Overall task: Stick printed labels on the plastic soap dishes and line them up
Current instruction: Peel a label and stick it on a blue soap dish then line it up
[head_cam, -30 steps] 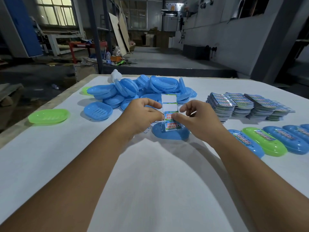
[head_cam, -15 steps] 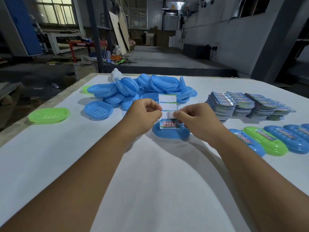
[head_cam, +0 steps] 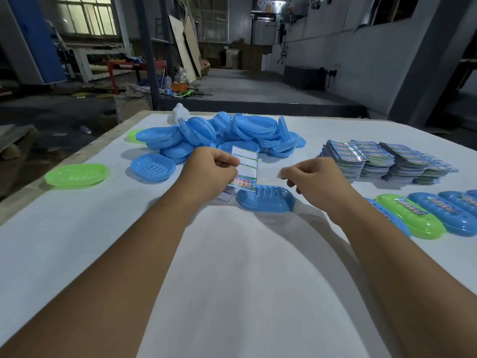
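Note:
A blue soap dish lies on the white table just in front of both hands, with no label on it. My left hand pinches a label sheet, mostly white backing with one printed label left at its lower end. My right hand is a little to the right of the sheet and pinches a peeled label seen edge-on. A row of labelled dishes, blue and green, lies at the right.
A heap of unlabelled blue dishes fills the table's far middle, with a single blue dish and a green dish to the left. Stacks of label sheets sit at the far right. The table edge runs along the left.
My right hand has pulled a label off the sheet and moved right, away from my left hand. The sheet stays in my left hand, now clear of the dish.

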